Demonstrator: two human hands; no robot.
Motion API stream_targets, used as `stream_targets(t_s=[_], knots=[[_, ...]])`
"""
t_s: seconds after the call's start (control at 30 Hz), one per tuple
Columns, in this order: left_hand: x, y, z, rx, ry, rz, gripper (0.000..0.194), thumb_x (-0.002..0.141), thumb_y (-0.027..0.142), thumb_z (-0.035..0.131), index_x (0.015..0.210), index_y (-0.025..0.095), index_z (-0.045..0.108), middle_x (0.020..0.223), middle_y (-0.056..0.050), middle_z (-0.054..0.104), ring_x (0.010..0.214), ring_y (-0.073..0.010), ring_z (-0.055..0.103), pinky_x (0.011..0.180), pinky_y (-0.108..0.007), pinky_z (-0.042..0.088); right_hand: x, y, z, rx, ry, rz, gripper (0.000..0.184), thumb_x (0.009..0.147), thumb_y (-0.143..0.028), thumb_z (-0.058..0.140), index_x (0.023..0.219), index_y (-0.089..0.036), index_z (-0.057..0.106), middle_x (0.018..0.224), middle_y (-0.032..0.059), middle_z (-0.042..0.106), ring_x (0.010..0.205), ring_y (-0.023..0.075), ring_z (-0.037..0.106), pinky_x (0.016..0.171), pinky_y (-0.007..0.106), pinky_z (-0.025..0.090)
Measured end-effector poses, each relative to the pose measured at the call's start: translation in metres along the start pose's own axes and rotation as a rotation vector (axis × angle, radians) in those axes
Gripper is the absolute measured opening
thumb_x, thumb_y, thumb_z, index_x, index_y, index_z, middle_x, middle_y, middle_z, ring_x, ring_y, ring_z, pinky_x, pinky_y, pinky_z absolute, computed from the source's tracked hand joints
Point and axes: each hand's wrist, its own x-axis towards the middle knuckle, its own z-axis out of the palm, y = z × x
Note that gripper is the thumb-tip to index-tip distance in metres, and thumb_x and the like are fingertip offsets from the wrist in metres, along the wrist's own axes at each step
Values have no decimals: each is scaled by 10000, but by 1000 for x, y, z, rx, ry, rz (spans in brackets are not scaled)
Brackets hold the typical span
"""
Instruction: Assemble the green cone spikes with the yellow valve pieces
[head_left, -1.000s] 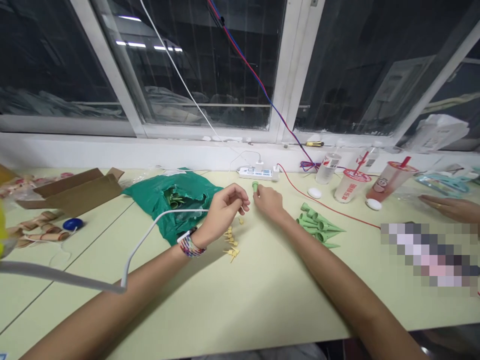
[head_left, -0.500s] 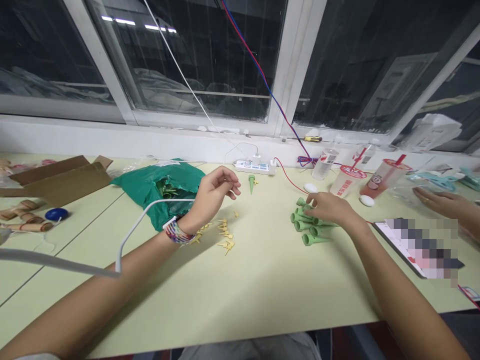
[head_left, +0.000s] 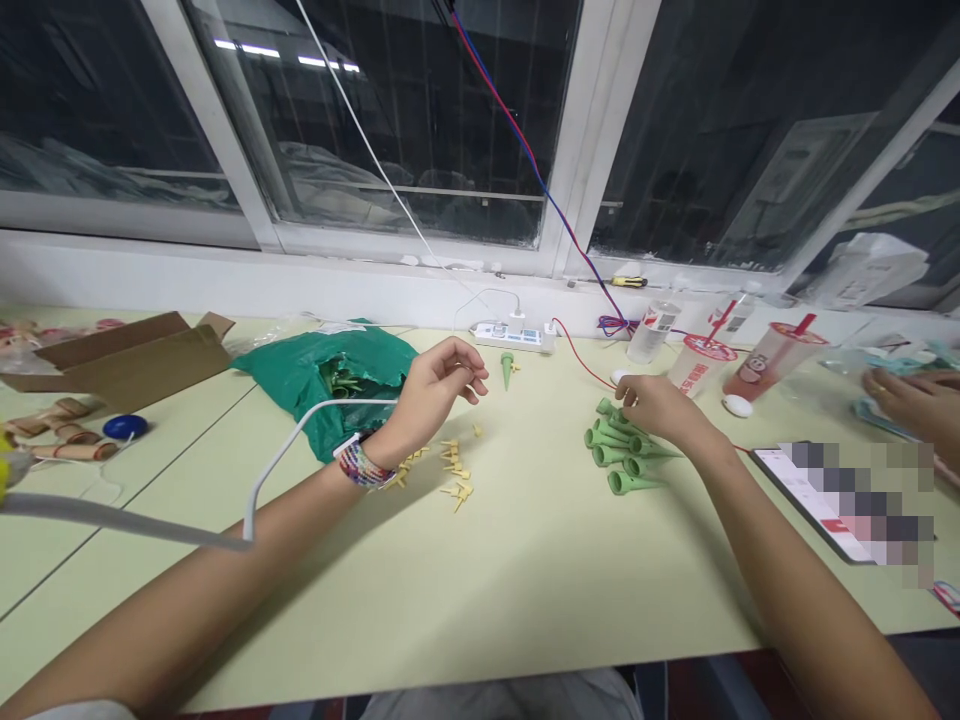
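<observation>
My left hand hovers over the table with its fingers loosely curled and apart, holding nothing I can see. Below it lie several small yellow pegs. A single green cone lies just past its fingertips. My right hand rests on a pile of green cones, with its fingers bent down onto the top ones; whether it grips one is hidden.
A green plastic bag with more parts lies left of my left hand. A cardboard box and a blue lid sit far left. A power strip, drink cups and a tablet are right. Another person's hand shows at the right edge.
My right hand left the single green cone on the table and moved right to the pile of green cones. My left hand stayed raised and opened slightly.
</observation>
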Motion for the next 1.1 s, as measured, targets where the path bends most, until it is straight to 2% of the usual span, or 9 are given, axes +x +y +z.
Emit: stream_targets(t_s=[0.23, 0.37, 0.43, 0.5, 0.57, 0.67, 0.8, 0.97, 1.1], knots=[[1, -6, 0, 6, -44, 1, 57, 821, 179, 606, 878, 175, 603, 835, -22, 660, 693, -150, 671, 615, -283, 562, -7, -17, -12, -328, 160, 82, 238, 870, -62, 500, 960, -160, 697, 1017, 150, 716, 898, 264, 674, 600, 302, 306], [-2, -11, 1, 129, -88, 32, 68, 886, 199, 568, 948, 187, 594, 898, -33, 666, 738, -164, 681, 647, -299, 561, -8, -26, -27, -309, 332, 55, 237, 891, -81, 497, 979, -149, 706, 1039, 157, 711, 910, 276, 673, 613, 310, 336], [-7, -11, 2, 343, -124, 144, 115, 930, 202, 549, 1025, 198, 612, 971, -46, 680, 807, -175, 681, 704, -311, 549, -8, -39, -36, -162, 433, -29, 224, 865, -90, 526, 983, -159, 704, 1032, 134, 718, 894, 262, 669, 637, 309, 376], [-11, -10, 4, 561, -170, 276, 197, 968, 219, 552, 1149, 215, 627, 1070, -61, 690, 893, -185, 675, 803, -332, 534, -9, -61, -41, 124, 448, -184, 237, 808, -88, 566, 985, -174, 700, 951, 82, 724, 822, 219, 660, 674, 303, 432], [-13, -8, 4, 676, -211, 360, 281, 996, 277, 579, 1271, 232, 614, 1159, -75, 686, 971, -198, 669, 896, -351, 511, -10, -89, -41, 502, 349, -328, 260, 751, -98, 600, 977, -180, 699, 839, 32, 712, 727, 177, 645, 693, 294, 480], [-11, -5, 1, 699, -256, 402, 367, 979, 381, 659, 1317, 241, 622, 1164, -77, 690, 1013, -209, 669, 937, -345, 492, -11, -131, -32, 953, 203, -402, 307, 705, -142, 628, 1002, -178, 692, 798, 8, 697, 710, 161, 643, 690, 290, 506], [-4, 3, -9, 680, -250, 374, 390, 935, 407, 723, 1291, 261, 655, 1061, -38, 731, 917, -188, 678, 850, -296, 495, -10, -166, -13, 1268, 125, -361, 322, 675, -176, 641, 996, -176, 665, 758, -16, 663, 675, 147, 622, 664, 293, 520], [-1, 15, -15, 708, -244, 349, 340, 941, 376, 701, 1271, 297, 694, 1082, -20, 756, 891, -181, 680, 814, -287, 482, -3, -182, -1, 1501, 149, -303, 295, 645, -183, 670, 940, -188, 653, 769, -21, 656, 703, 156, 641, 680, 308, 548], [3, 16, -15, 613, -135, 216, 286, 900, 402, 730, 1136, 242, 730, 788, -3, 704, 761, -186, 672, 745, -302, 489, -1, -189, 18, 1755, 131, -130, 252, 712, -263, 676, 952, -206, 624, 797, -23, 659, 661, 134, 617, 663, 297, 531]])
